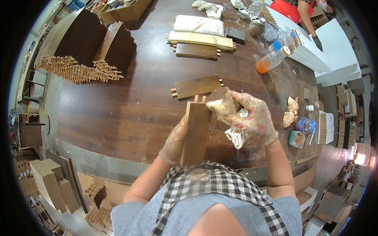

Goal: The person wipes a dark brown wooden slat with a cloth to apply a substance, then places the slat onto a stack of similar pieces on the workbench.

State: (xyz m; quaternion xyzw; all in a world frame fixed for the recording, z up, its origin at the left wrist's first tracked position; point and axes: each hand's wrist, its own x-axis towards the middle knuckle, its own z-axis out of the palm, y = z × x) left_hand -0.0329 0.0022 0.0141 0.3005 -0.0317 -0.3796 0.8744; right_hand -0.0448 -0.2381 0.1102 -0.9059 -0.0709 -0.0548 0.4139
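My left hand (pixel 175 141), in a patterned glove, is closed on the side of a brown wooden board (pixel 197 131). The board stands tilted up against my apron, and two pale dowels stick out of its far end. My gloved right hand (pixel 256 118) grips a folded piece of sandpaper (pixel 221 103), brown on one face and pale on the other, near the board's upper right corner. A white rag (pixel 235 137) is bunched in the same hand and hangs below it. Just beyond lies another brown board (pixel 198 87) with dowels at both ends.
Tall stacks of dowelled boards (pixel 80 51) fill the table's far left. Behind the work lie more boards (pixel 196 51) and a wrapped white bundle (pixel 199 25). A bottle of orange liquid (pixel 271 61) and a jar (pixel 296 139) are on the right. Another person's gloved hand (pixel 317 43) touches white panels.
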